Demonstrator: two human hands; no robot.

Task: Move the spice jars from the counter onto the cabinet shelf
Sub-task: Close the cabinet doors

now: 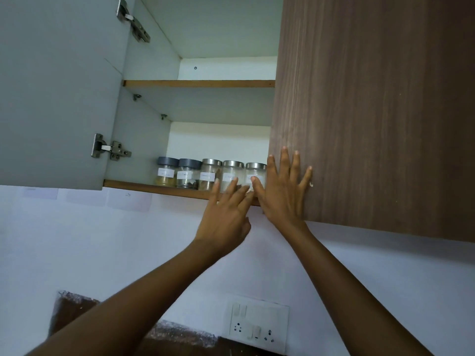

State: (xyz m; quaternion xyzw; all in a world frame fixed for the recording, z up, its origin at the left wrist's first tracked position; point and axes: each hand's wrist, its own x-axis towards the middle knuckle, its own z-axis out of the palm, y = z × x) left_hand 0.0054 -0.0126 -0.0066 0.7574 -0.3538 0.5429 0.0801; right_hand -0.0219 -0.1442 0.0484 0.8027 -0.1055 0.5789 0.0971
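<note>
Several labelled glass spice jars stand in a row on the lower cabinet shelf (144, 185). The two at the left have grey lids (167, 171), the others steel lids (211, 173). My left hand (226, 209) reaches up with fingers spread, its tips just in front of the steel-lidded jars near the shelf edge, holding nothing. My right hand (282, 186) lies flat and spread on the brown wooden cabinet door (372, 111); its thumb overlaps the rightmost jar (255, 172).
The left cabinet door (56, 93) stands wide open, grey inside, with two hinges. An upper shelf (198, 83) holds nothing visible. Below is a white wall with a switch and socket plate (257, 322) and a dark counter edge (69, 309).
</note>
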